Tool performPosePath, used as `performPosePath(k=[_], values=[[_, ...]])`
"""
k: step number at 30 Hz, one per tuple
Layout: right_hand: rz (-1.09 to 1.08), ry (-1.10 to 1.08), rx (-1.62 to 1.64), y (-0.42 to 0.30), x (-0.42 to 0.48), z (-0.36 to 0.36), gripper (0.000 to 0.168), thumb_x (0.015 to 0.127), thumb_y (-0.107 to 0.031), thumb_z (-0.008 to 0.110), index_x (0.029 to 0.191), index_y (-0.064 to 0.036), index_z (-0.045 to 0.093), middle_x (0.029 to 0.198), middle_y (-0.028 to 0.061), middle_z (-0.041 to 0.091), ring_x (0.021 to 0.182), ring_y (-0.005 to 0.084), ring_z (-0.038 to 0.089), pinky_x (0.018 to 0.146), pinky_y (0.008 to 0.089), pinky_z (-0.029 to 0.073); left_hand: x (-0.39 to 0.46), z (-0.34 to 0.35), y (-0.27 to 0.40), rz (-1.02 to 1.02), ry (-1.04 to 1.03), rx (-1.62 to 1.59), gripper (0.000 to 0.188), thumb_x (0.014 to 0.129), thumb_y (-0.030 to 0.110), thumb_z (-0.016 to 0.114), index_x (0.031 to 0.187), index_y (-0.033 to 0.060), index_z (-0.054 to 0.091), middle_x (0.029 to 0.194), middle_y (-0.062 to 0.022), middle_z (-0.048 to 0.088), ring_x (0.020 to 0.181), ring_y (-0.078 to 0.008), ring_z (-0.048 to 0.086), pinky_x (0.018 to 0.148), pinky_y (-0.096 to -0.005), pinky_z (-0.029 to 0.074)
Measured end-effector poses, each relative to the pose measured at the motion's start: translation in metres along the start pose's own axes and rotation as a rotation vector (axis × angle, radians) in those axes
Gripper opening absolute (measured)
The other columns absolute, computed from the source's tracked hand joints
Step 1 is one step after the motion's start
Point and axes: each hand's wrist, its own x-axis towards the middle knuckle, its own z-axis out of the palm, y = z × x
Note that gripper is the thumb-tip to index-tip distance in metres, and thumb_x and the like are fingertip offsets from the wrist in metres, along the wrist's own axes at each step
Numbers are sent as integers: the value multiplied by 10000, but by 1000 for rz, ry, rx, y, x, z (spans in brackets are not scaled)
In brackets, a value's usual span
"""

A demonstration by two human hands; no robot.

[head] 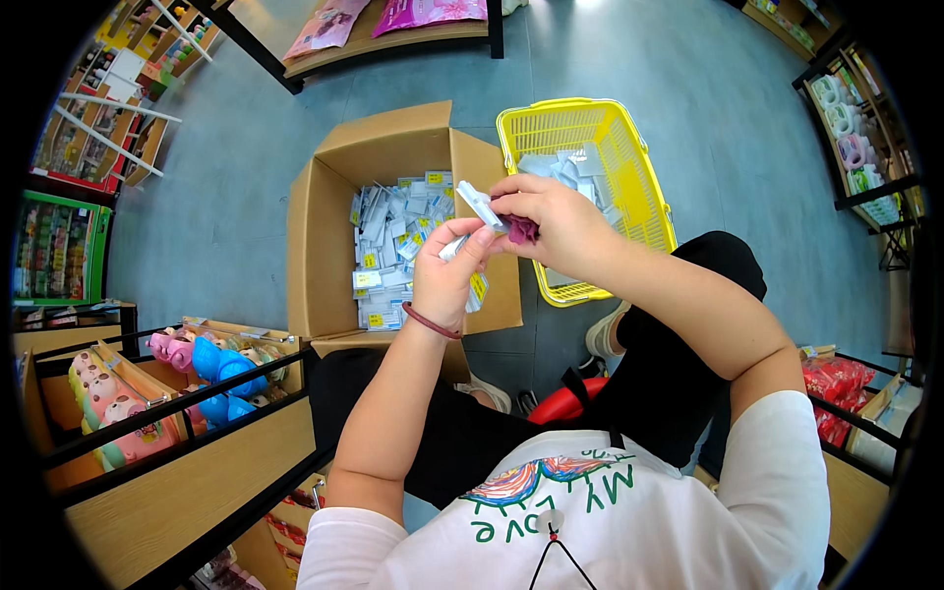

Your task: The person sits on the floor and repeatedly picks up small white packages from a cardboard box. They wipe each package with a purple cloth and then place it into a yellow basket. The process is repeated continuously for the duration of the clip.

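Observation:
My left hand [451, 269] is raised over the right side of an open cardboard box [308, 258], gripping a plastic price-tag holder [479, 205] by its lower end. Beside its thumb another white piece shows, partly hidden by the fingers. My right hand [549, 221] holds a crumpled dark purple cloth [522, 228] against the same holder. Inside the box lie many clear and white tag holders [380, 228], some with yellow labels. A yellow plastic basket [640, 158] stands to the right of the box, with a pile of clear plastic holders [568, 169] in it.
Shelving with a wooden board [391, 50] stands ahead, bearing pink packages. At the left, a wooden display bin [192, 472] with black rails holds toys. More shelves [848, 140] stand at the right. Beneath me is something red [568, 402], near my shoes.

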Motion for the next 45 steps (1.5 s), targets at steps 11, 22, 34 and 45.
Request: performPosePath(k=[11,22,34,45], values=[[807,-214,886,2,5,-17,195,889,-222,580,856,-30,559,625,19,520,436,104,520,340,238,399,10,-8,-3,-97,123,-188,222,859,158,628,1027,69,513,906,-61,589,620,-69,488,568,-223,436],[818,-176,767,-8,12,-19,278,871,-334,603,916,-59,600,624,7,535,381,71,468,311,214,336,3,-6,7,-91,49,-224,114,880,134,581,960,66,537,750,-1,541,623,-67,475,559,-222,416],[760,-270,808,6,7,-16,320,842,-347,633,929,-40,638,728,35,591,571,82,538,482,219,434,2,-12,16,-87,-102,-406,166,897,199,557,984,59,538,765,-16,536,640,-75,457,588,-218,396],[745,-364,813,0,4,-24,341,869,-372,588,889,-35,632,640,37,570,436,85,493,385,211,395,-4,-11,28,-73,-342,-499,196,907,222,535,1001,53,564,756,-22,537,657,-88,454,622,-232,399]])
